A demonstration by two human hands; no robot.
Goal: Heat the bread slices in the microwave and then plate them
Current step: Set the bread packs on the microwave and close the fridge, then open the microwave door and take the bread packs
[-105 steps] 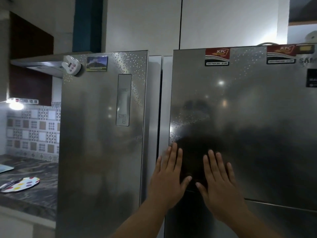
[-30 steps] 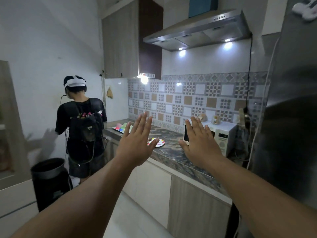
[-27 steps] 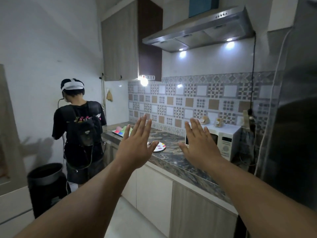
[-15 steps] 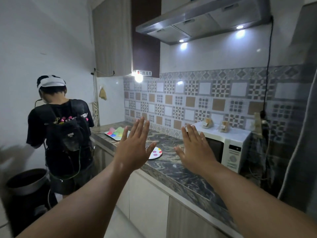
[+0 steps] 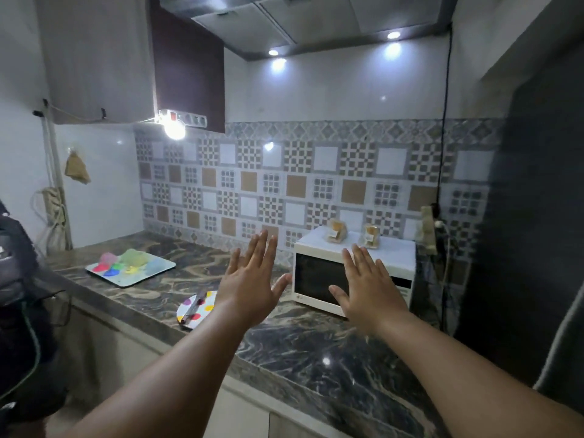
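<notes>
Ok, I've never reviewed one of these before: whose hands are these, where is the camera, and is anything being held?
There is no machine here. The single picture comes from a wide-angle camera worn on a person's head, looking forward and down, so the two arms are the wearer's own. The left hand and right hand are both raised, open and spread, holding nothing. On the marbled counter stands a white microwave with its door shut and two small packets on its top; whether they hold bread I cannot tell. Left of it lie a round dotted plate with a utensil across it and a colourful tray. Part of another person shows at the left edge.
</notes>
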